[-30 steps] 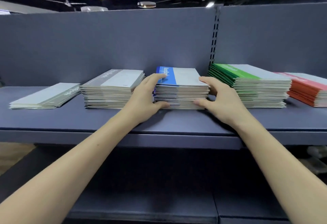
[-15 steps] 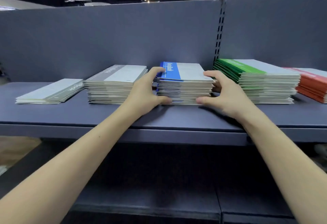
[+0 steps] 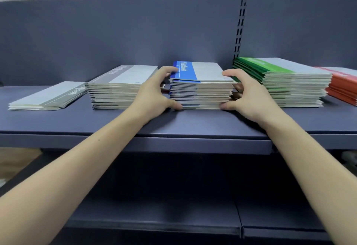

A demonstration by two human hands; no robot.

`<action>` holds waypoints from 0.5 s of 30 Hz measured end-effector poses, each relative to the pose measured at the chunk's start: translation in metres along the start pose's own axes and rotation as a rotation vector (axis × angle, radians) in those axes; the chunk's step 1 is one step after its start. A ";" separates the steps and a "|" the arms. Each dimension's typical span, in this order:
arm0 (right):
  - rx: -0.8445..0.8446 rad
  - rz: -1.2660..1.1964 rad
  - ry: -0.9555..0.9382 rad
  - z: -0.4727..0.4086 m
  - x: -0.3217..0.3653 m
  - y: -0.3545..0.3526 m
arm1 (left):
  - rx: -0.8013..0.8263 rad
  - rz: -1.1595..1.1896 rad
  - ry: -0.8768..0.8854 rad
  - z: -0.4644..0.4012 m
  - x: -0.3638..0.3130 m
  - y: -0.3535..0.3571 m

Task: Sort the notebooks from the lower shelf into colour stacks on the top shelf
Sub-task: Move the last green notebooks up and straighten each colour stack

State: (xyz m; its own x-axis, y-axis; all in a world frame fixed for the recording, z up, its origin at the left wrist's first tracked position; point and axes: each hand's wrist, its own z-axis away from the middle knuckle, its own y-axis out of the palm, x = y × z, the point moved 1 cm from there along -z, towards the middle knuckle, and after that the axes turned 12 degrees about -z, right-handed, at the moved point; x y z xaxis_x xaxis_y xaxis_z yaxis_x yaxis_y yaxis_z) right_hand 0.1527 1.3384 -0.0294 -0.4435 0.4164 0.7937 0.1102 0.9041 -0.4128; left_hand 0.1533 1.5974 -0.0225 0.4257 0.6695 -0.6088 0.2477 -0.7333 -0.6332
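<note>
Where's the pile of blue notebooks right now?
In the head view, the blue pile sits mid top shelf, between the taller grey pile and the green pile, with the left hand and right hand gripping its sides.

Five notebook stacks [image 3: 201, 88] in a row across the top shelf [image 3: 135, 124], mid-frame. Lower shelf [image 3: 154, 219] beneath, at frame bottom.

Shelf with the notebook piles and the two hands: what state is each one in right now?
Blue stack: held on both sides, edges slightly uneven.
Left hand: fingers curled round the blue stack's left side.
Right hand: grips its right side.
Tall grey stack: untouched.
Low grey stack: fanned.
Green stack: untouched.
Red stack: partly out of view.
Top shelf: carries all five.
</note>
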 end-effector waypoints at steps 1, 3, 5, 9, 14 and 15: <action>0.015 -0.029 0.000 0.000 -0.001 0.000 | 0.002 -0.006 0.002 0.001 0.000 0.000; 0.057 -0.123 0.011 0.003 -0.002 -0.001 | 0.009 -0.038 0.024 0.004 -0.002 -0.001; 0.050 -0.146 0.004 0.005 -0.002 -0.001 | 0.015 -0.079 0.054 0.006 -0.003 -0.002; -0.005 -0.058 -0.015 0.003 -0.002 0.000 | -0.005 -0.094 0.052 0.004 -0.004 -0.001; -0.004 0.054 -0.035 0.005 0.004 0.002 | -0.014 -0.083 0.052 0.004 -0.005 0.001; 0.006 0.057 -0.030 0.006 0.005 0.002 | -0.014 -0.090 0.059 0.004 -0.006 0.001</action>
State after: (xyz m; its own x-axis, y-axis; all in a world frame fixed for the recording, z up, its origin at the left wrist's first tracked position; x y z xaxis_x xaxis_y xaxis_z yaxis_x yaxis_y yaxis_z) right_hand 0.1453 1.3414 -0.0287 -0.4632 0.4638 0.7552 0.1308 0.8786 -0.4593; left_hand 0.1474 1.5931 -0.0220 0.4514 0.7247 -0.5206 0.2989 -0.6725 -0.6770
